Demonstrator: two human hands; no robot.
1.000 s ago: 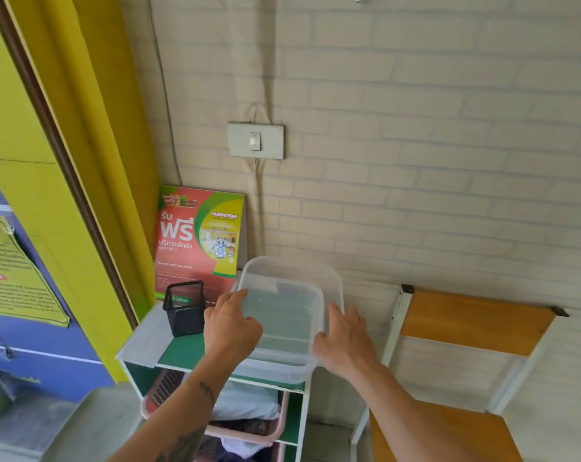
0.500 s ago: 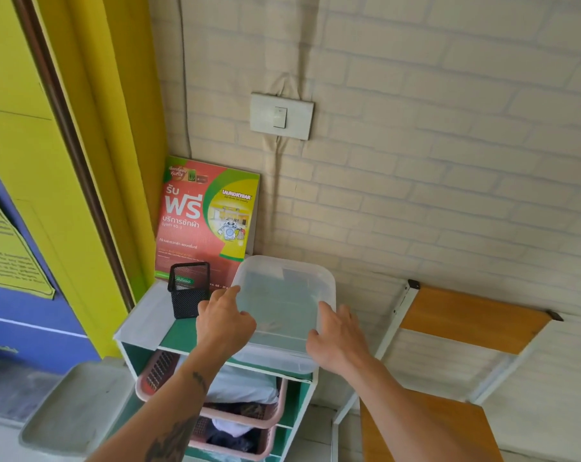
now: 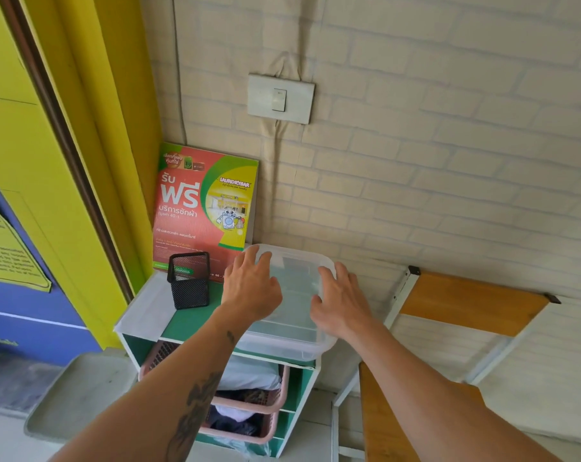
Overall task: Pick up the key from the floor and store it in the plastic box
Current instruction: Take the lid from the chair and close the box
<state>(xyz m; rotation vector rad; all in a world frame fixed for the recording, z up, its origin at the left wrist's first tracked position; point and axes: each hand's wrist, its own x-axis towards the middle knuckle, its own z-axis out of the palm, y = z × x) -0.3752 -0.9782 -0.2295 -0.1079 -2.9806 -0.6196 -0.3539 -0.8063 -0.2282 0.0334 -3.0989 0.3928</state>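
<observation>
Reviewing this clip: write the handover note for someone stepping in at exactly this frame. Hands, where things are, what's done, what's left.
Left hand: open, palm down on the left part of the box lid, holding nothing.
Right hand: open, fingers spread on the right part of the lid, holding nothing.
Box: clear plastic, lid on, sitting on top of the green shelf, right of the black mesh cup.
Key: not visible; neither hand holds it, and I cannot tell if it is inside the box.
Done: box is on the shelf with the lid in place.
Left: confirm the key is inside and the lid is pressed shut all round.
</observation>
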